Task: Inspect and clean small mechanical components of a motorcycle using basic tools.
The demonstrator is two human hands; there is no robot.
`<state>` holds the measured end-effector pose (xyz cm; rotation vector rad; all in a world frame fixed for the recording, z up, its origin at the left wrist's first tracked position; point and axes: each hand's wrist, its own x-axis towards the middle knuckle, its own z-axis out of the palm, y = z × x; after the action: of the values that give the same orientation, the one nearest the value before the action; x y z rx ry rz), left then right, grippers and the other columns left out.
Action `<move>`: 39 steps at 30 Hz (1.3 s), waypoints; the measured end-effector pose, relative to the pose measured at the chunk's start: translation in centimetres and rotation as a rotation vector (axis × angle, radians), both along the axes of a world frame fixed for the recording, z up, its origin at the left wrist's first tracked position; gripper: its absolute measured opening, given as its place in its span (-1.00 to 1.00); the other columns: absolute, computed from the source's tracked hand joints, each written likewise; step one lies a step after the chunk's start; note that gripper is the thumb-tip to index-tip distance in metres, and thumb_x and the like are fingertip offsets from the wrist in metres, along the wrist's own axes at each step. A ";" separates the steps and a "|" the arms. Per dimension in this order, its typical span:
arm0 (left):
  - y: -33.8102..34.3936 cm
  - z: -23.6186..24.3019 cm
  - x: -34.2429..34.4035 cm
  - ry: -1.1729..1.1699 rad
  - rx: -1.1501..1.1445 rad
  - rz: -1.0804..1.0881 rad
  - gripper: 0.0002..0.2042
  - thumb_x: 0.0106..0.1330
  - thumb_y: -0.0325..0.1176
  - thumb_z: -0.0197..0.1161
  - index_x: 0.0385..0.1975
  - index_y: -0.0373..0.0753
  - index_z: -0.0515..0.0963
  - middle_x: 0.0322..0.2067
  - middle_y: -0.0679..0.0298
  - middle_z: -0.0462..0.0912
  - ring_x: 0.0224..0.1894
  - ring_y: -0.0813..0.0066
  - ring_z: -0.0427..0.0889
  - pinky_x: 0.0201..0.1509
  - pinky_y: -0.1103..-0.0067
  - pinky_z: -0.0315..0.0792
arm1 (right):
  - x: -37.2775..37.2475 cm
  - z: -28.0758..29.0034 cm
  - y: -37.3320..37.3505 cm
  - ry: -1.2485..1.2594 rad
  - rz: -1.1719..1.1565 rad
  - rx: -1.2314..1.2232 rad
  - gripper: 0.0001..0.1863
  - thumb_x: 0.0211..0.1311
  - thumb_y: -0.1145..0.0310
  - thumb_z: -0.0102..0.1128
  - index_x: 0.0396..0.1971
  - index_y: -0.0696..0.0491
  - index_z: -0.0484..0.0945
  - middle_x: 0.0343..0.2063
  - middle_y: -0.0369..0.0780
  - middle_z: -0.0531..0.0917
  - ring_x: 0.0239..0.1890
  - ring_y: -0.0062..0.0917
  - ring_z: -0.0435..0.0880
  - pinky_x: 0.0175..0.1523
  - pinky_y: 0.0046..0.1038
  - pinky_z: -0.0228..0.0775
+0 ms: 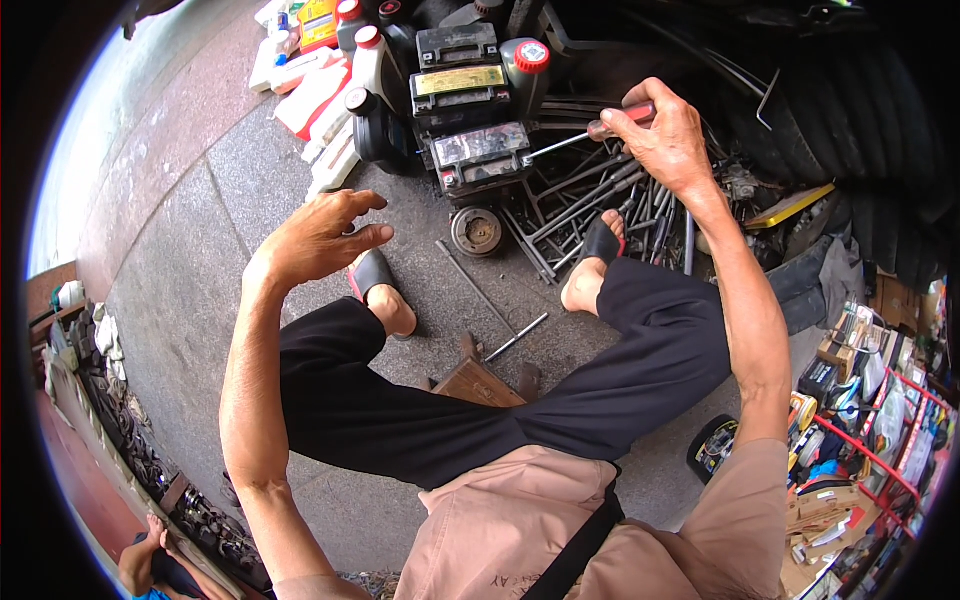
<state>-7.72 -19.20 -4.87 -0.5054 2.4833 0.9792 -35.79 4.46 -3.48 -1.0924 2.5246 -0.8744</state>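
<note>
Biggest thing here is the grey floor (190,300), running out under and to the left of the left hand (322,235). Next up is a red rack (870,455) crammed with boxes and packets, well apart from the right hand (660,140), off to its right and back toward the body. Then there's a messy heap of metal rods (600,200) just below and around that right hand. Three black batteries (460,96) stand in a row between the two hands, a bit further out than the left one, with the front battery (480,148) nearest the body. A black bottle (380,140) with a white cap sits just beyond the left hand, beside the batteries. Wooden stool (475,385) pokes out nearer the body, between the hands. As for the hands, the left is empty, fingers loosely spread and a little bent, hanging in the air, while the right has its thumb and fingers wrapped around a red-handled screwdriver (600,131). Its shaft points left from that grip, tip right at the front battery's right-hand terminal (525,159), though I can't tell if it's actually seated in the screw there
</note>
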 end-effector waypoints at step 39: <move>5.6 -11.9 -7.1 -0.008 -0.533 -0.494 -0.18 0.12 -0.21 0.31 0.36 -0.31 0.08 0.40 0.08 0.07 0.36 0.15 0.22 0.15 0.29 0.35 | 3.5 -0.5 -4.1 0.519 0.340 -0.058 -0.71 0.17 0.26 0.25 -0.44 0.13 0.36 -0.73 -0.09 0.53 -0.60 -0.18 0.61 -0.47 -0.23 0.43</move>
<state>-14.82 -13.58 -16.79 -0.0285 2.6576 0.1221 -32.25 0.34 -4.00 -1.9048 2.5730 -0.6331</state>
